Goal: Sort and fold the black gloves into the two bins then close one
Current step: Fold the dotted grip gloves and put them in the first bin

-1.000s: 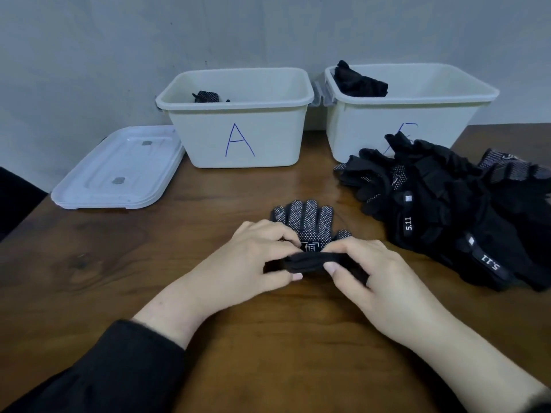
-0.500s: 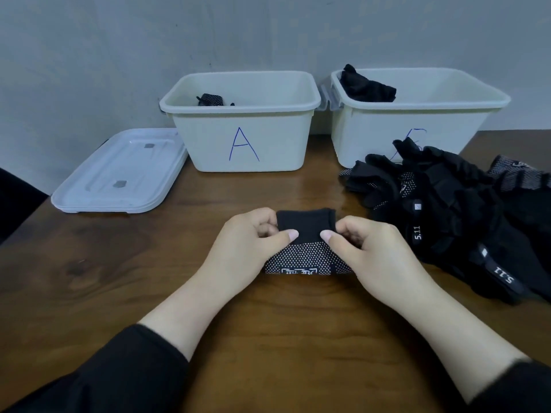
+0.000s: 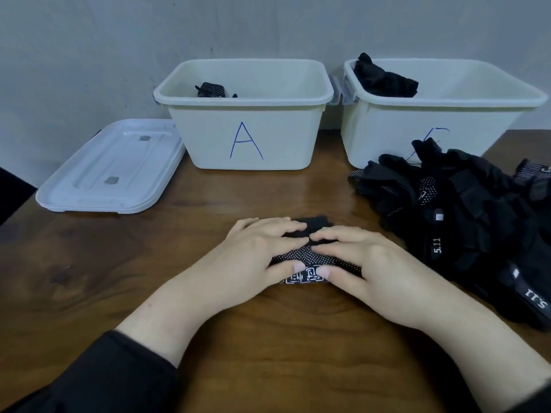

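folded dotted glove (image 3: 307, 257): black knit with white grip dots, a white logo patch on the near edge and a plain black cuff strip at the far edge. it lies flat on the wooden surface (image 3: 149, 263), centre of view, at 6 o'clock from bin a (image 3: 244, 138).

left hand (image 3: 256, 251): fingers straight, palm down, pressing on the left half of the glove, thumb tip at the logo patch. right hand (image 3: 354, 263): likewise flat on the right half, thumb beside the left thumb. neither hand curls round the fabric.

bin a: white, blue letter on front, holds one dotted glove bundle (image 3: 213, 90) at its back left. second white bin (image 3: 432, 126) at 3 o'clock of bin a, with a plain black glove (image 3: 384, 79) piled at its left corner. loose glove pile (image 3: 465, 213), some tagged 5.11, at 3 o'clock of the hands. white lid (image 3: 110, 171) flat at 9 o'clock of bin a.

change vs 0.5 s ago: then both hands pinched the cuff edge, folding it over; now the fingers are spread flat on the fold. bins, lid and pile unchanged.
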Motion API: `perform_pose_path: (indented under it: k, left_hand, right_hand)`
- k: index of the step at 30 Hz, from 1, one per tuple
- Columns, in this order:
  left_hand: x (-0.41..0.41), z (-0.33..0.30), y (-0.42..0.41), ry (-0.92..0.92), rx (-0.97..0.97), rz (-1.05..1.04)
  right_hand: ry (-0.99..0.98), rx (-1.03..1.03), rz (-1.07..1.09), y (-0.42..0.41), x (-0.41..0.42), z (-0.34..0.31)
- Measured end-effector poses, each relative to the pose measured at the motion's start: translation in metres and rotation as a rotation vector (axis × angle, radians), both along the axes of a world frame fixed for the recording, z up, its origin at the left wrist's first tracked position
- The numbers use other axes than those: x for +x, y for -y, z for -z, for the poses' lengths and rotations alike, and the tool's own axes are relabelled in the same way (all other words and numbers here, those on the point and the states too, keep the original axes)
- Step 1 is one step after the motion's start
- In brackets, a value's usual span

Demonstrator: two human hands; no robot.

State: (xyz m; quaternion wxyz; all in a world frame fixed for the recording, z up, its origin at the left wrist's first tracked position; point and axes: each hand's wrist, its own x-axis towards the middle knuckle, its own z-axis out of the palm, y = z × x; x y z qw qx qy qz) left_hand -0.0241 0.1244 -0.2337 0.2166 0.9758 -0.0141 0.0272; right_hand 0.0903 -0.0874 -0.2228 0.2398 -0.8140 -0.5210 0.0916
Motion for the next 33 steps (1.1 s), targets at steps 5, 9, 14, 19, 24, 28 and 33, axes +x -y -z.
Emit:
perform_pose_path:
  k: [5, 9, 14, 19, 24, 28, 33]
  left_hand:
    - [0.001, -0.002, -0.004, -0.104, 0.008, 0.003]
    - [0.003, -0.002, -0.003, -0.126, 0.038, 0.051]
    - [0.002, -0.002, -0.008, 0.049, -0.225, -0.065]
    - [0.000, -0.006, -0.007, 0.113, -0.250, -0.220]
    - [0.000, -0.008, -0.007, 0.173, -0.334, -0.332]
    - [0.002, -0.009, 0.001, 0.329, -0.708, -0.535]
    - [0.005, -0.009, 0.018, 0.269, -1.319, -0.577]
  right_hand:
    - [-0.038, 0.010, 0.035, 0.000, 0.005, 0.003]
    - [-0.077, 0.180, 0.250, -0.015, 0.003, 0.005]
    - [-0.038, -0.069, 0.240, -0.030, 0.003, -0.013]
    - [-0.140, -0.225, 0.228, -0.042, 0.005, -0.029]
    - [-0.149, -0.146, 0.262, -0.043, 0.001, -0.024]
    - [-0.503, 0.197, 0.395, -0.036, 0.008, -0.018]
    - [-1.009, 0.599, 0.457, -0.044, 0.003, -0.013]
